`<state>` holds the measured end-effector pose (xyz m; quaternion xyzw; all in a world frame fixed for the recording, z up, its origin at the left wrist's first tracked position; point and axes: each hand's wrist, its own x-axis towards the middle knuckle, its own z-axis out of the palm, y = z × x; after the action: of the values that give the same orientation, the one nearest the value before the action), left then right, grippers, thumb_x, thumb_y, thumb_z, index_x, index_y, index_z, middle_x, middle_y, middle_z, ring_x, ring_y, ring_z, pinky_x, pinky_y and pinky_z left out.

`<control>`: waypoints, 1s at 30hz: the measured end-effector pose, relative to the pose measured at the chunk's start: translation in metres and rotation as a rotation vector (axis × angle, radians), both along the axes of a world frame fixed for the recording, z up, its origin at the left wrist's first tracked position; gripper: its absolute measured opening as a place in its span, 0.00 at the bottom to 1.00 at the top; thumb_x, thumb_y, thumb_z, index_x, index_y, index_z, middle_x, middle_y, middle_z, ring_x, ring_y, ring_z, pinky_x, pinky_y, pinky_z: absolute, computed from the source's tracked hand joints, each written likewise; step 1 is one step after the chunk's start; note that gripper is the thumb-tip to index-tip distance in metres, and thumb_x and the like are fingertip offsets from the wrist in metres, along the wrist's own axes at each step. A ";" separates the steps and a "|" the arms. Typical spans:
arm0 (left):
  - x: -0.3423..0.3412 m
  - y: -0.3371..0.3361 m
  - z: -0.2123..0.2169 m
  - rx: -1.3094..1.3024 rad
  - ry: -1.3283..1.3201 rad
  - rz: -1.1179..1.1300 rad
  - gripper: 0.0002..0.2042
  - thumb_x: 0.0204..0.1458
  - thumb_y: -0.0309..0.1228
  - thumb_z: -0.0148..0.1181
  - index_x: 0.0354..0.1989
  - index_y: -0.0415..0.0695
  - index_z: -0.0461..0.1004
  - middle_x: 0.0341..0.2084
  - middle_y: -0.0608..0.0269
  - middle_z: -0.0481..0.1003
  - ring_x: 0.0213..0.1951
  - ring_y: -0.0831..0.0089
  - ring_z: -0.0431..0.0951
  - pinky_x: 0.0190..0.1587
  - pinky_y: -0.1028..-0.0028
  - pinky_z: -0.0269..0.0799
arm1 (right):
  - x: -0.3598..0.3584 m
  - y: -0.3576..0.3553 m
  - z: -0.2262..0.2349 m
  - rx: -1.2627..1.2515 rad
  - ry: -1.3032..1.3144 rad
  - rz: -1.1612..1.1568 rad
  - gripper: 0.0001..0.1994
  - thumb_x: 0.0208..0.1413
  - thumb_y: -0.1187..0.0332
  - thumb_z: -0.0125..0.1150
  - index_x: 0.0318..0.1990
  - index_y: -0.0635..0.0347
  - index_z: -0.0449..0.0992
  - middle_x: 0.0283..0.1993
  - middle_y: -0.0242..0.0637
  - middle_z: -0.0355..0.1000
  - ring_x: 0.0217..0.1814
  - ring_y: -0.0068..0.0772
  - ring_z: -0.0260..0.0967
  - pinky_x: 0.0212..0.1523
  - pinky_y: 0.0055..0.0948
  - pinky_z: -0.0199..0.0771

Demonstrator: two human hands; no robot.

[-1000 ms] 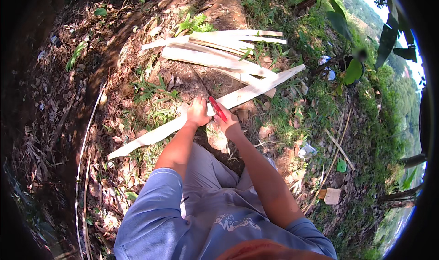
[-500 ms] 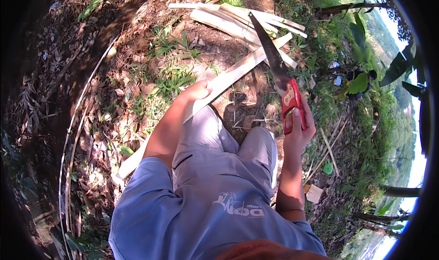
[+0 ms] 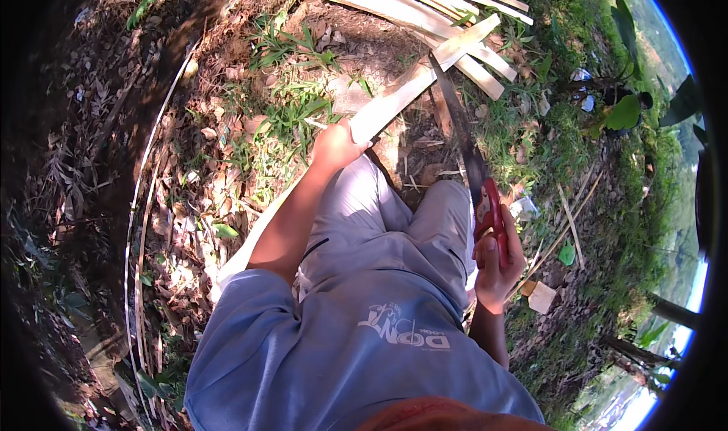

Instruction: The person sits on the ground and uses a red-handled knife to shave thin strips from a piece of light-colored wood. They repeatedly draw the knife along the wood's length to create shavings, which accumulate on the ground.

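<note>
My left hand [image 3: 338, 146] is closed round a long pale wooden slat [image 3: 394, 109], which slants from beside my left hip up to the far right. Behind my left forearm part of the slat is hidden. My right hand [image 3: 500, 268] grips the red handle of a handsaw [image 3: 457, 120], held near my right thigh. The dark blade points away from me, and its tip lies at the slat near the far end; whether it touches the wood I cannot tell.
Several more pale slats [image 3: 394, 6] lie heaped on the ground at the far side. Long thin bent strips [image 3: 142, 226] run along the left. Thin sticks [image 3: 570, 226] and a small wood block [image 3: 541, 297] lie to the right, near grass and dry leaves.
The handsaw has come back toward me and lower, its tip moving from above the slat pile to the slat's edge. My left hand still holds the slat.
</note>
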<state>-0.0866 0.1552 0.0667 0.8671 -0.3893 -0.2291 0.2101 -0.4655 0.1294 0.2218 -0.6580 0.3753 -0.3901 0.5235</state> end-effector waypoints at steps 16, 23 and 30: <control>-0.030 -0.004 -0.031 -0.036 -0.411 0.100 0.31 0.49 0.52 0.77 0.47 0.40 0.68 0.35 0.53 0.83 0.36 0.55 0.88 0.40 0.60 0.85 | 0.210 -0.074 -0.066 -0.224 0.025 0.376 0.19 0.67 0.73 0.68 0.64 0.66 0.80 0.50 0.48 0.86 0.48 0.25 0.83 0.48 0.27 0.80; -0.048 0.001 -0.052 -0.107 -0.581 0.100 0.26 0.53 0.49 0.76 0.44 0.43 0.69 0.30 0.57 0.81 0.31 0.59 0.87 0.35 0.63 0.84 | 0.217 -0.079 -0.102 -0.138 0.066 0.294 0.18 0.66 0.74 0.69 0.62 0.65 0.81 0.50 0.44 0.86 0.45 0.21 0.81 0.46 0.24 0.80; -0.074 -0.002 -0.044 -0.139 -0.504 0.159 0.05 0.55 0.26 0.60 0.38 0.39 0.76 0.30 0.53 0.81 0.33 0.58 0.86 0.38 0.65 0.84 | 0.181 -0.070 -0.104 -0.130 0.108 0.238 0.21 0.65 0.73 0.70 0.65 0.63 0.81 0.49 0.41 0.86 0.43 0.22 0.82 0.46 0.23 0.81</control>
<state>-0.1601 0.1535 0.0229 0.9082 -0.3745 0.0382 0.1830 -0.2850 0.0591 0.1175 -0.7503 0.2963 -0.3127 0.5014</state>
